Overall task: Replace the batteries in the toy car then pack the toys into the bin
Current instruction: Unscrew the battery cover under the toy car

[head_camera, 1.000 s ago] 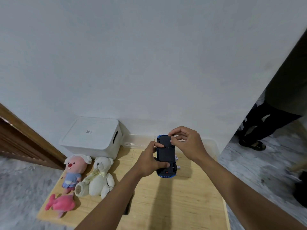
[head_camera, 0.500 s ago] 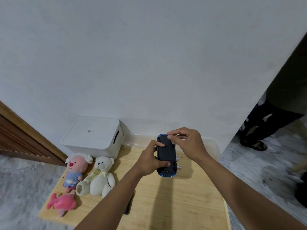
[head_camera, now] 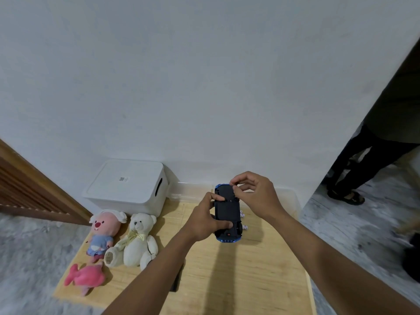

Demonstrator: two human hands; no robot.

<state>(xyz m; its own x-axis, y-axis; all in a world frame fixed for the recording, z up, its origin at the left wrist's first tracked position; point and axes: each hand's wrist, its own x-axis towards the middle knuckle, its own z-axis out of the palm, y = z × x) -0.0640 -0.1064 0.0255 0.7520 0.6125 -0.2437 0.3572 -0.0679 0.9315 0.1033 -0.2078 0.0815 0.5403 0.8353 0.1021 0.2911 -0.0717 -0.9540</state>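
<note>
The toy car (head_camera: 227, 211), blue with its black underside turned up, is held above the wooden table (head_camera: 238, 280). My left hand (head_camera: 204, 220) grips it from the left side, thumb across the near end. At the car's far right corner, the thumb and curled fingers of my right hand (head_camera: 254, 192) pinch its edge. Small white batteries (head_camera: 243, 221) lie on the table just right of the car. A white lidded bin (head_camera: 127, 185) stands at the back left against the wall.
A pink-faced plush (head_camera: 103, 230), a white teddy bear (head_camera: 137, 242) and a pink fish plush (head_camera: 85, 277) lie at the table's left. A clear plastic box (head_camera: 286, 201) sits behind my hands. A dark flat object (head_camera: 177, 281) lies under my left forearm. A person's legs (head_camera: 354, 173) stand at the right.
My right hand's fingers have lifted slightly from the car's underside and drawn together at its far corner. My left hand keeps its hold on the car.
</note>
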